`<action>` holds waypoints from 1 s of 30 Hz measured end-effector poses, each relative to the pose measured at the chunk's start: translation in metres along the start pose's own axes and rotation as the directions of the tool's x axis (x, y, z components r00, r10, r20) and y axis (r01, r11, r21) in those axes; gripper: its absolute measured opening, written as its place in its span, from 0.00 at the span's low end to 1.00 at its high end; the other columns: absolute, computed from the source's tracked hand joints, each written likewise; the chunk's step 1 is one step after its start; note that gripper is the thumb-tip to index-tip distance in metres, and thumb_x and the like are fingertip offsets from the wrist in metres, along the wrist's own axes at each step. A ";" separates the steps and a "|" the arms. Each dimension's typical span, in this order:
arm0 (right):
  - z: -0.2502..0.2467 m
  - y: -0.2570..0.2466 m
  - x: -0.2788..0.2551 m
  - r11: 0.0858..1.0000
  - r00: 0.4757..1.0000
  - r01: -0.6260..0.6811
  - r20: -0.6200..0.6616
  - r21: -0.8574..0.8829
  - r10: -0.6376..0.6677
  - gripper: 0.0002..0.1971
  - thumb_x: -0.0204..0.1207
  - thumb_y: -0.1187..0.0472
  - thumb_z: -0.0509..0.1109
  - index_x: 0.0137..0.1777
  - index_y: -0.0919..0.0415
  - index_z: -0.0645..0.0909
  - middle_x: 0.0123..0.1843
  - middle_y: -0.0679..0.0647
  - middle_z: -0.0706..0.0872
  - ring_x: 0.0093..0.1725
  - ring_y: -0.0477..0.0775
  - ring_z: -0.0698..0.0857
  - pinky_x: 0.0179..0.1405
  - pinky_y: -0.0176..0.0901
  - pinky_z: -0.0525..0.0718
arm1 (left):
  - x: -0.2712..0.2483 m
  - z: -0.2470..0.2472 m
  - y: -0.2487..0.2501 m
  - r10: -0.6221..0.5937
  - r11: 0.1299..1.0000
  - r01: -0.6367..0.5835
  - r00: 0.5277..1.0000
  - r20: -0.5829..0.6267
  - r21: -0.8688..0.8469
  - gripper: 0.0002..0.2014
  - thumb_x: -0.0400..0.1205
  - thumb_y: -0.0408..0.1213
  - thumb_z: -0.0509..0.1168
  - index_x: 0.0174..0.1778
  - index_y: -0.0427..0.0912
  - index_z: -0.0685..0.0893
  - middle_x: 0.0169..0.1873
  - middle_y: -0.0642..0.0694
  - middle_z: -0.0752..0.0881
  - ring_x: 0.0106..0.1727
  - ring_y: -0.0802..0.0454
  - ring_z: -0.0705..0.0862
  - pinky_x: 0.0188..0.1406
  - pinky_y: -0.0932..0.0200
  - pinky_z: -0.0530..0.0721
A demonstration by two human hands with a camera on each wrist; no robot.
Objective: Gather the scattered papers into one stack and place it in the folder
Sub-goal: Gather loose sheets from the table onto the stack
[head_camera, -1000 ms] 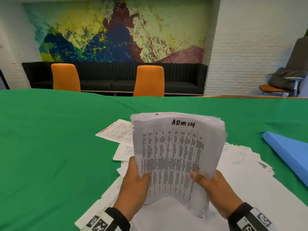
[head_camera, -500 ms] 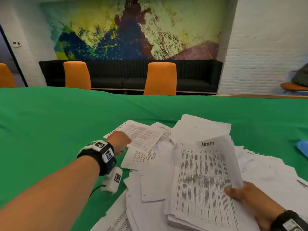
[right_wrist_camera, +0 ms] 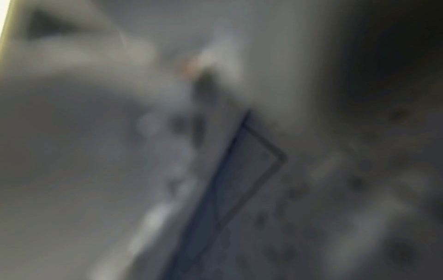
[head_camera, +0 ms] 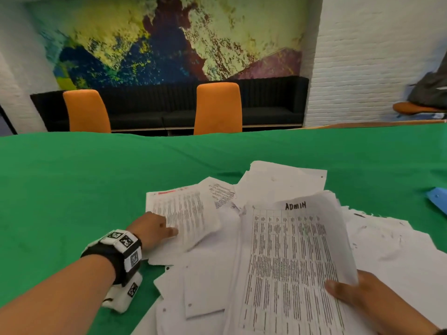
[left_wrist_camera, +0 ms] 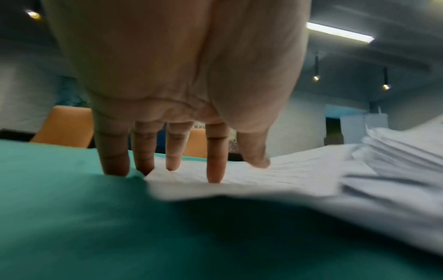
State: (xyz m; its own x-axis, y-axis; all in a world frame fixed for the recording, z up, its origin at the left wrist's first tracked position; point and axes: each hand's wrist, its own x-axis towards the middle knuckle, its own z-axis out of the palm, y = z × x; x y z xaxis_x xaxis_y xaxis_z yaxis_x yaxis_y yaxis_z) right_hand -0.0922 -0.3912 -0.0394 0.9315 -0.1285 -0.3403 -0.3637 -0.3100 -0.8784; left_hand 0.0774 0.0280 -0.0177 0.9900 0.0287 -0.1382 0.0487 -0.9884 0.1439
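My right hand (head_camera: 348, 292) grips the lower right edge of a thick paper stack (head_camera: 290, 262) topped by a printed sheet marked ADMIN, thumb on top. The stack lies tilted over the scattered papers (head_camera: 208, 286). My left hand (head_camera: 167, 227) reaches out to a printed sheet with a red heading (head_camera: 183, 211) at the pile's left edge. In the left wrist view its straight, spread fingers (left_wrist_camera: 215, 163) press tips down on that sheet (left_wrist_camera: 275, 180) and on the cloth. A corner of the blue folder (head_camera: 437, 200) shows at the right edge. The right wrist view is blurred.
A green cloth (head_camera: 84, 189) covers the table, bare to the left and behind the papers. More loose white sheets (head_camera: 399, 252) spread to the right of the stack. Two orange chairs (head_camera: 217, 107) and a black bench stand beyond the far edge.
My left hand let go of the stack and reached out to the far-left sheet. My right hand lowered the stack from upright down onto the pile.
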 end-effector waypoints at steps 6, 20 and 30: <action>0.005 -0.001 -0.010 0.976 0.998 -0.049 0.049 0.213 0.039 0.09 0.82 0.68 0.70 0.58 0.71 0.85 0.50 0.72 0.93 0.48 0.76 0.92 0.56 0.71 0.89 | -0.034 -0.006 -0.026 -0.214 0.945 0.214 0.976 0.024 -0.246 0.41 0.72 0.34 0.81 0.79 0.45 0.68 0.71 0.36 0.70 0.56 0.41 0.83 0.65 0.50 0.84; -0.009 -0.044 -0.059 0.849 0.985 0.080 0.088 0.522 -0.147 0.22 0.74 0.65 0.70 0.69 0.66 0.80 0.59 0.69 0.92 0.56 0.73 0.92 0.53 0.68 0.90 | -0.178 -0.060 -0.024 0.284 0.436 -0.264 0.948 -0.147 -0.861 0.23 0.82 0.40 0.70 0.70 0.71 0.81 0.70 0.74 0.75 0.82 0.57 0.67 0.85 0.37 0.55; 0.063 -0.068 -0.097 0.814 0.944 0.117 0.191 0.569 -0.269 0.18 0.78 0.68 0.69 0.68 0.65 0.82 0.60 0.69 0.91 0.56 0.72 0.92 0.54 0.65 0.91 | -0.263 -0.043 0.067 0.422 -0.018 -0.278 0.869 -0.259 -0.960 0.46 0.64 0.57 0.83 0.77 0.71 0.69 0.74 0.46 0.81 0.72 0.36 0.83 0.69 0.26 0.79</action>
State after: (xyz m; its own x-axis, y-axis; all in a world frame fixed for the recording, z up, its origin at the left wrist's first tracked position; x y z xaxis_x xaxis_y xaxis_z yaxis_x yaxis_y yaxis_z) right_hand -0.1574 -0.2988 0.0322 0.9787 0.1415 -0.1491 -0.1829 0.2687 -0.9457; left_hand -0.1742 -0.0393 0.0703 0.9151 -0.3533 0.1943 -0.1486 0.1526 0.9771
